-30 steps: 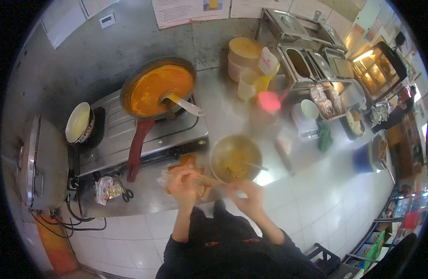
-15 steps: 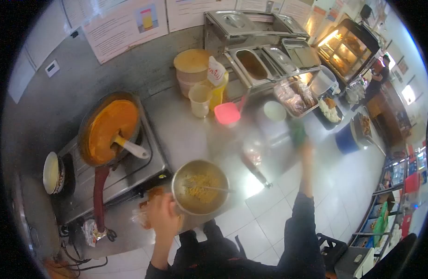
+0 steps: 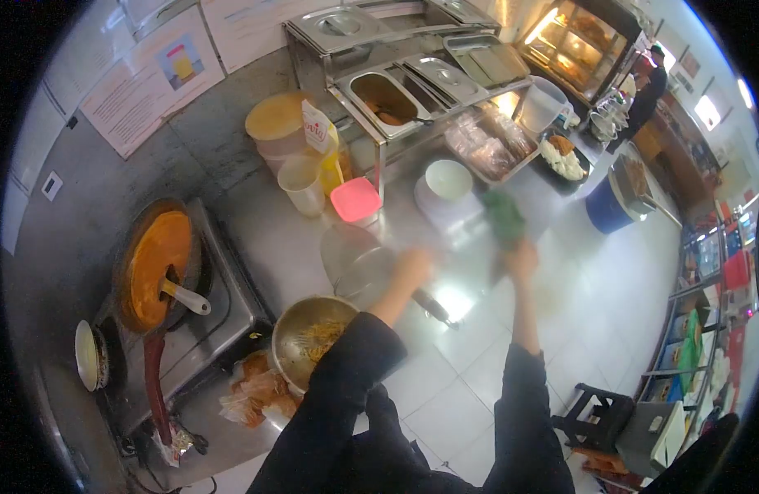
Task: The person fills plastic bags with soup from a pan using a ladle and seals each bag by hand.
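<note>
A soft dark green bundle (image 3: pixel 504 216), blurred and of unclear kind, extends from my right hand (image 3: pixel 521 259), which is closed on its near end. Left of it, my left hand (image 3: pixel 414 270) passes over the counter; motion smears its fingers. Beneath and beside that hand lies a round see-through mesh-like sieve (image 3: pixel 350 257), its dark handle (image 3: pixel 435 308) pointing toward the counter's edge. A steel mixing bowl (image 3: pixel 290 333) with yellowish crumbly food sits below my left forearm, which hides part of it. A white bowl (image 3: pixel 449 179) rests on a pale base behind my hands.
On the stove at left stands a pan of orange sauce (image 3: pixel 158 255) with a spatula (image 3: pixel 186 296) in it. A pink-lidded tub (image 3: pixel 356 200), a jug (image 3: pixel 301 185) and steel food trays (image 3: pixel 385 99) line the back. A blue bucket (image 3: pixel 608 206) stands at right. Another person (image 3: pixel 649 86) is far right.
My left hand has left the steel bowl's side and swung right, over the sieve. My right hand still has the green bundle. The view has shifted, with counter items lying further left.
</note>
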{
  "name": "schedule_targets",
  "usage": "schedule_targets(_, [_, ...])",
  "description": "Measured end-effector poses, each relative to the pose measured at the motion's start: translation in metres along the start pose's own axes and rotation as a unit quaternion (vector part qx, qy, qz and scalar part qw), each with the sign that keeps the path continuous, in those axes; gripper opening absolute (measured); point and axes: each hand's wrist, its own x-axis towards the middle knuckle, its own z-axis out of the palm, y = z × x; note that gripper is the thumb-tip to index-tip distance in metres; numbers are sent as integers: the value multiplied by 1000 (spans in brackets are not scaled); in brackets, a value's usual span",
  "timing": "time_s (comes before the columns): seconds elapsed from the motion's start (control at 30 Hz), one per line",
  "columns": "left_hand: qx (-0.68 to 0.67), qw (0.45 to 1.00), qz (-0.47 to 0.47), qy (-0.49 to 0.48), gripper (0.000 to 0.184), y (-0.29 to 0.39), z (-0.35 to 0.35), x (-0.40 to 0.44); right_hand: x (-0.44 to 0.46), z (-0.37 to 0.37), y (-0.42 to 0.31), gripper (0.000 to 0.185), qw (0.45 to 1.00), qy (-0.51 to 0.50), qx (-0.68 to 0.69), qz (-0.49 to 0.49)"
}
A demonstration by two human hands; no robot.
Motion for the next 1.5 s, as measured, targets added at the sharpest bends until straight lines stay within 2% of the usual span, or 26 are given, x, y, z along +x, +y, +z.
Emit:
schedule_targets(0.07, [12,1000,13,-18,13,-8,3,7,-49,0,16,50,961,190,179,-88])
schedule_targets(0.13, [26,999,26,-32,14,-9,1,7,-123,16,37,50,963,167,213,1])
schedule_targets(0.17, [36,997,49,49,14,-9,-1,4,-175,33,46,48,960,120,250,31])
schedule_targets(0.23, [47,988,74,125,14,-11,1,0,-287,44,53,44,963,-202,176,4])
schedule_targets(0.27, [32,993,37,108,14,-12,8,4,-331,32,40,45,849,-432,283,108])
schedule_targets(0.3, [17,996,1,91,15,-13,10,6,-378,41,43,46,743,-583,316,89])
schedule_targets(0.37, [4,995,3,103,14,-11,8,5,-431,34,39,48,608,-735,293,61])
schedule_targets(0.43, [-9,993,1,114,14,-13,9,3,-451,24,40,51,572,-768,288,9])
schedule_targets(0.5, [-14,987,59,150,13,-24,12,3,-454,12,45,53,558,-732,378,-102])
schedule_targets(0.57, [-7,979,103,178,12,-18,-14,-1,-455,6,47,55,526,-610,533,-258])
schedule_targets(0.6, [0,968,146,203,11,-16,-25,-2,-457,7,47,57,562,-577,529,-269])
schedule_targets(0.63, [6,967,146,209,11,-12,-33,-6,-458,18,36,55,758,-604,213,-125])
schedule_targets(0.67, [-117,956,91,252,8,-5,-38,-13,-460,28,25,54,753,-641,-145,26])
schedule_targets(0.7, [-237,925,38,294,6,-4,-46,-21,-450,38,30,47,767,-627,-127,41])
schedule_targets(0.73, [-233,923,36,305,6,-4,-63,-42,-435,48,46,41,780,-613,-112,55])
schedule_targets(0.77, [-334,903,24,270,6,-1,-85,-78,-410,64,69,29,815,-566,124,9])
schedule_targets(0.8, [-430,873,15,232,9,4,-108,-117,-382,76,72,27,795,-489,357,-37])
schedule_targets(0.83, [-515,826,14,229,11,11,-134,-155,-332,-21,-18,25,844,-320,409,-137])
schedule_targets(0.87, [-594,772,16,223,14,15,-156,-189,-303,-85,-86,16,870,-220,441,-22])
schedule_targets(0.9, [-591,773,16,229,14,13,-168,-216,-291,-121,-131,11,843,-113,525,-43])
schedule_targets(0.97, [-571,777,-38,261,20,6,-187,-266,-291,-181,-201,13,814,-120,528,-211])
schedule_targets(1.0, [-565,778,-38,270,20,-1,-197,-286,-304,-193,-230,13,809,-123,532,-218])
schedule_targets(1.07, [-515,804,-23,297,21,-19,-215,-322,-336,-202,-281,12,806,-131,449,-362])
schedule_targets(1.23, [-445,804,19,394,14,-65,-250,-391,-404,-200,-349,11,777,-156,505,-342])
schedule_targets(1.3, [-243,862,16,444,10,-74,-268,-416,-422,-198,-370,12,772,-164,519,-328])
schedule_targets(1.5, [-256,864,-42,431,12,-90,-285,-460,-461,-193,-411,15,767,-73,507,-386])
